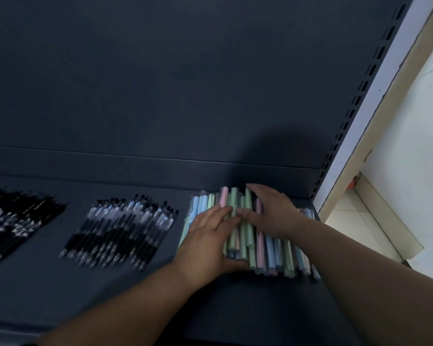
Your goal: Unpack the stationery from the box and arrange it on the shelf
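A pile of pastel pens (250, 236) in green, pink and blue lies at the right end of the dark shelf (110, 295). My left hand (208, 240) rests flat on the pile's left side, fingers straight, thumb along the pens' near ends. My right hand (270, 213) lies on the pile's far right part, its fingers spread over the pens' tops. The fingertips of both hands almost meet over the middle of the pile. No box is in view.
Two other groups lie on the shelf: clear-and-black pens (120, 233) in the middle and black pens (13, 221) at the left edge. The slotted upright (348, 126) bounds the shelf on the right, with a pale wall and floor (410, 146) beyond.
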Demonstrator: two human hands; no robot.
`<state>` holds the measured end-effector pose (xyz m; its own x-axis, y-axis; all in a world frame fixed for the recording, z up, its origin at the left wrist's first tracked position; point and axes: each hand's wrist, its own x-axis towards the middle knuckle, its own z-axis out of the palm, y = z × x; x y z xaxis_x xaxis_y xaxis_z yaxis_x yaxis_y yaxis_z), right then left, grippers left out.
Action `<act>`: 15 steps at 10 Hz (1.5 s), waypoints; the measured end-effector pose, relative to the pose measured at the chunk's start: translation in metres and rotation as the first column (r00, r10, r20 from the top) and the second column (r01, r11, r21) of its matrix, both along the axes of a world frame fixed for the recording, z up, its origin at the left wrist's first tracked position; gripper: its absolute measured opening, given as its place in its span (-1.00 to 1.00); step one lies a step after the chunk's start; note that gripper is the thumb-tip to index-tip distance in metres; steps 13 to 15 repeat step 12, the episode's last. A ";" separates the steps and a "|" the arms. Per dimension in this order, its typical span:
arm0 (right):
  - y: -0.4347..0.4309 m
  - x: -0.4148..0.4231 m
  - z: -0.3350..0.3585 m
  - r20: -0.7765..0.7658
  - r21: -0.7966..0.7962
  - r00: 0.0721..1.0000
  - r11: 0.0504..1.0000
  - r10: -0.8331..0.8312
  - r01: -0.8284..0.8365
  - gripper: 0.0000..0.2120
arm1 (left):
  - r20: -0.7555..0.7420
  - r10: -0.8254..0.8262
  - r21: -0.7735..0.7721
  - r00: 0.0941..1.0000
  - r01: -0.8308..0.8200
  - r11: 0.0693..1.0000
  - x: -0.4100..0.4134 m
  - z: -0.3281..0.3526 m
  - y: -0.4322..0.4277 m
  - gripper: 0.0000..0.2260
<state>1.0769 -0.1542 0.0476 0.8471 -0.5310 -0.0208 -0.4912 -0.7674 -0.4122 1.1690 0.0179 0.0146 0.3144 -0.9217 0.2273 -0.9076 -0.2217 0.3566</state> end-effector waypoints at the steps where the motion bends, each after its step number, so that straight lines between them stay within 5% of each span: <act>1: 0.004 0.002 -0.004 0.015 -0.025 1.000 1.000 -0.018 0.019 -0.33 | -0.029 0.008 -0.006 1.000 -0.008 1.000 0.004 0.000 -0.001 -0.11; 3: 0.007 -0.039 -0.003 0.260 0.066 0.928 0.964 -0.266 0.258 -0.33 | -0.086 0.096 -0.031 0.992 -0.099 0.995 0.005 0.000 0.018 0.08; 4: 0.017 -0.073 -0.009 0.184 0.091 0.930 0.948 -0.317 0.305 -0.13 | -0.242 0.220 -0.003 0.945 -0.228 0.974 0.003 -0.004 0.030 0.14; 6: 0.039 -0.088 -0.023 -0.156 -0.044 0.988 0.999 -0.017 0.011 0.14 | -0.335 0.208 0.105 0.919 -0.184 0.977 -0.002 -0.005 0.030 0.02; 9: 0.037 -0.076 -0.023 -0.100 -0.062 0.993 0.997 -0.055 0.049 0.02 | -0.324 0.187 0.150 0.927 -0.145 0.978 0.000 0.001 0.032 0.04; 12: 0.069 -0.079 -0.004 0.023 -0.113 0.993 0.987 -0.116 0.118 -0.18 | -0.271 0.223 0.157 0.936 -0.185 0.970 -0.003 0.011 0.064 -0.15; 15: 0.069 -0.079 -0.004 0.023 -0.113 0.993 0.987 -0.116 0.118 -0.18 | -0.271 0.223 0.157 0.936 -0.185 0.970 -0.003 0.011 0.064 -0.15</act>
